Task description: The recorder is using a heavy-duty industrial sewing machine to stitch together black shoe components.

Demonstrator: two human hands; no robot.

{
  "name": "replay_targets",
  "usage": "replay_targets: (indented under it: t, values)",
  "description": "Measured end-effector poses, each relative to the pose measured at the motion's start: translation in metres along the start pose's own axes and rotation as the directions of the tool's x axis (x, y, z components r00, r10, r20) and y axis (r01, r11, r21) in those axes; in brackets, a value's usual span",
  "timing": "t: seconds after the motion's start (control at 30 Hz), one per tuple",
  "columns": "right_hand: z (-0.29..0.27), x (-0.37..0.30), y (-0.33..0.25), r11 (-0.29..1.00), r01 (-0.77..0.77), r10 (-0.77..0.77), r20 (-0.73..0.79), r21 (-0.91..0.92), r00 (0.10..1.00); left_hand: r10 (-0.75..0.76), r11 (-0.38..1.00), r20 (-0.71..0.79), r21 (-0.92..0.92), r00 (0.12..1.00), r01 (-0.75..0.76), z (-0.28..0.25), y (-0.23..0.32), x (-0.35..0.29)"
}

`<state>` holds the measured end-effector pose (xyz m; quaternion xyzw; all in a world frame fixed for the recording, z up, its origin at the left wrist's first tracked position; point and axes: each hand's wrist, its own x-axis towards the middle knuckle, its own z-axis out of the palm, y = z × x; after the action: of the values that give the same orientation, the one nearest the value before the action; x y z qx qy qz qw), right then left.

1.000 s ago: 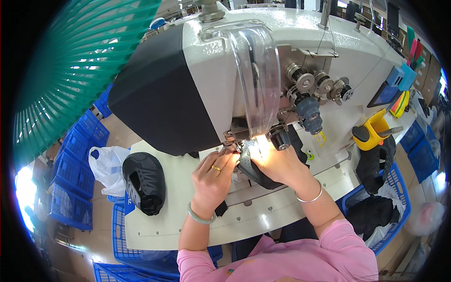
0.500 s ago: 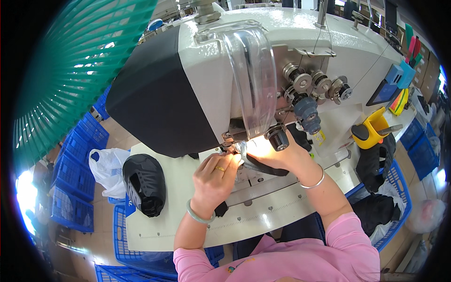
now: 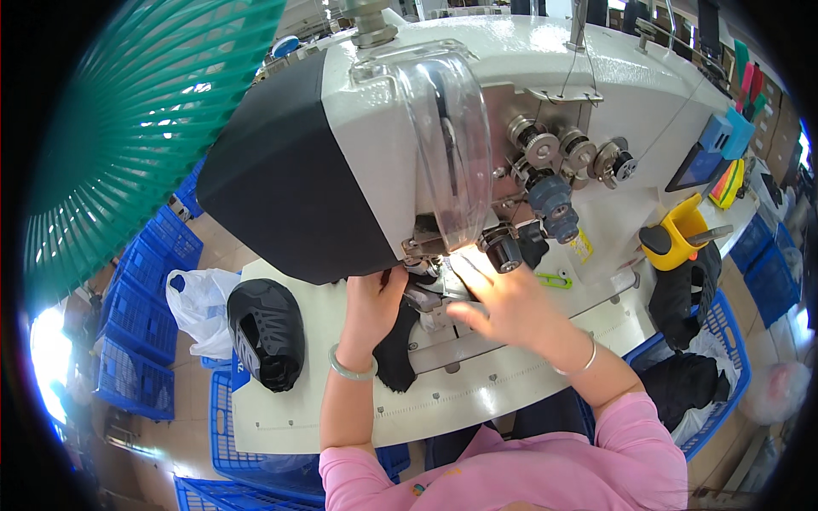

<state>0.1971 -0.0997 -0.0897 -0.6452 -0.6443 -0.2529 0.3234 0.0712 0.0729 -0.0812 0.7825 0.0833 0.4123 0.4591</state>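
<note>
A black shoe piece (image 3: 394, 355) lies at six o'clock, running up from the bench (image 3: 324, 419) towards the bright needle area of the sewing machine (image 3: 372, 145) at twelve. Work on it looks unfinished; its stitching is hidden, so how much is done cannot be told. The left hand (image 3: 372, 308), at seven, is beside the piece; its fingers disappear beneath the machine head, so I cannot tell their grip. The right hand (image 3: 511, 312), at four, is blurred, thumb spread well away from the fingers, with nothing visibly gripped.

At eight sits a rounded, dark shoe (image 3: 266, 336) with a ribbed-looking pattern and open collar; whether it is finished is unclear. Soft black cloth (image 3: 679, 387) fills a blue lattice plastic basket (image 3: 740, 362) towards four.
</note>
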Motion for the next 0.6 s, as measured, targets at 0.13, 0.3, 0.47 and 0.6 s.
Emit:
replay_targets:
  t: [0.13,0.3,0.47,0.6]
  values:
    - [0.015,-0.014,0.001,0.993,0.064,-0.069,-0.042,-0.098,0.997,-0.067,0.946,-0.045,0.315,0.997,0.078,0.006,0.011,-0.008]
    - [0.021,-0.012,-0.003,0.991,0.069,-0.078,-0.074,-0.113,0.994,-0.001,0.943,-0.111,0.330,0.994,0.038,0.008,0.014,-0.011]
    - [0.026,-0.010,-0.003,0.989,0.059,-0.075,-0.111,-0.137,0.991,0.023,0.933,-0.137,0.360,0.990,0.029,0.010,0.014,-0.011]
    - [0.029,-0.007,0.005,0.999,0.024,-0.030,-0.142,-0.047,0.989,0.040,0.914,-0.154,0.404,0.987,0.026,0.011,0.013,-0.013]
